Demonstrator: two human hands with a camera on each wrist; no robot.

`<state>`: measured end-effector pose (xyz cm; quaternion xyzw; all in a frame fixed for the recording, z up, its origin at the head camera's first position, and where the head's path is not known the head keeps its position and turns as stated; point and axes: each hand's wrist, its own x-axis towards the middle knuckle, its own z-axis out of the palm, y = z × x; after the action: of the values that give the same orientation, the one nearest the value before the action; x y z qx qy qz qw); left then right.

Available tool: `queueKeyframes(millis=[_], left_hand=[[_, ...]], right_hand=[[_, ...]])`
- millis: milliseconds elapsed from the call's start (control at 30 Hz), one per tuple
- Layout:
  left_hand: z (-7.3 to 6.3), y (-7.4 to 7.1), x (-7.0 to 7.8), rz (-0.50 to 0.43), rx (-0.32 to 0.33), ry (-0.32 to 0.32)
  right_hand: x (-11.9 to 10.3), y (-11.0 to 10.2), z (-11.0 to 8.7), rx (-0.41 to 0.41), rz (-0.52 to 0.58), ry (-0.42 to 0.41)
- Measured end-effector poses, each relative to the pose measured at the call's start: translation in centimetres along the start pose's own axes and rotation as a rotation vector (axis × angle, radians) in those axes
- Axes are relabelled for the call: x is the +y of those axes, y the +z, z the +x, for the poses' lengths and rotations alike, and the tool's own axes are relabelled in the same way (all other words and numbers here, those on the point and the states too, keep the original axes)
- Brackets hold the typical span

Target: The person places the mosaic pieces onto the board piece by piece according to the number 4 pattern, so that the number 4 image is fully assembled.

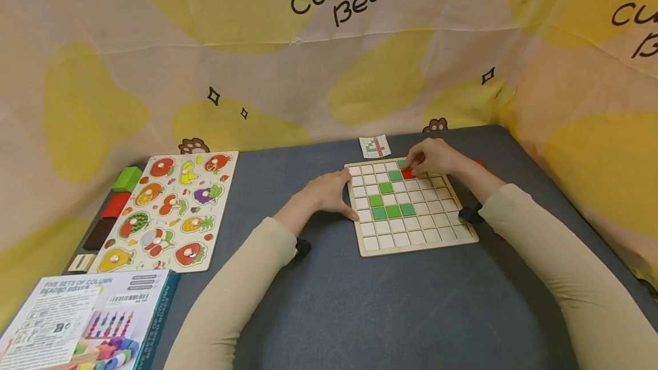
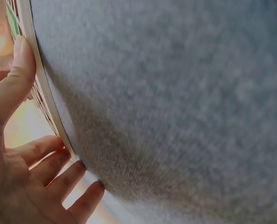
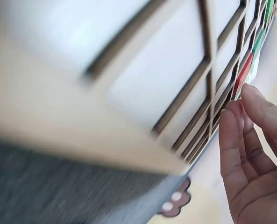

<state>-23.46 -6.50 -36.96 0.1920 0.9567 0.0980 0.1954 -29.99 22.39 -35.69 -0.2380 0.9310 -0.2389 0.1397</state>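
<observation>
A wooden grid board (image 1: 366, 250) with white cells lies flat on the table. Several green tiles (image 1: 393, 210) sit in its cells, and a red tile (image 1: 408, 174) is in the upper part. My left hand (image 1: 329, 192) rests along the board's left edge, thumb on the rim (image 2: 41, 88) and extended fingers against the side. Over the far part of the board, my right hand (image 1: 434, 156) has bent fingers. Its thumb and fingertips pinch at the red tile (image 3: 243, 74), partly covering the cells there.
A small pattern card (image 1: 375, 146) with green and pink squares lies behind the board. To the left are a fruit puzzle board (image 1: 177, 196), green (image 1: 127, 179), red (image 1: 116, 205) and dark (image 1: 100, 234) blocks, and a bead-toy box (image 1: 133, 296). Another red item (image 1: 480, 163) shows behind the right wrist.
</observation>
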Motion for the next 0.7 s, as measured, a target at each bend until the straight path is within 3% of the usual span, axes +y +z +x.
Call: queueKeyframes(millis=[233, 367, 700], left_hand=[[0.1, -0.1, -0.1, -0.011, 0.000, -0.004], [0.1, -0.1, 0.0, -0.002, -0.003, -0.005], [-0.2, -0.2, 0.1, 0.016, -0.012, -0.008]], right_hand=[[2.7, -2.0, -2.1, 0.070, 0.033, 0.104], [5.0, -3.5, -3.6, 0.094, -0.001, 0.144], [9.8, -5.4, -6.0, -0.011, 0.030, 0.130]])
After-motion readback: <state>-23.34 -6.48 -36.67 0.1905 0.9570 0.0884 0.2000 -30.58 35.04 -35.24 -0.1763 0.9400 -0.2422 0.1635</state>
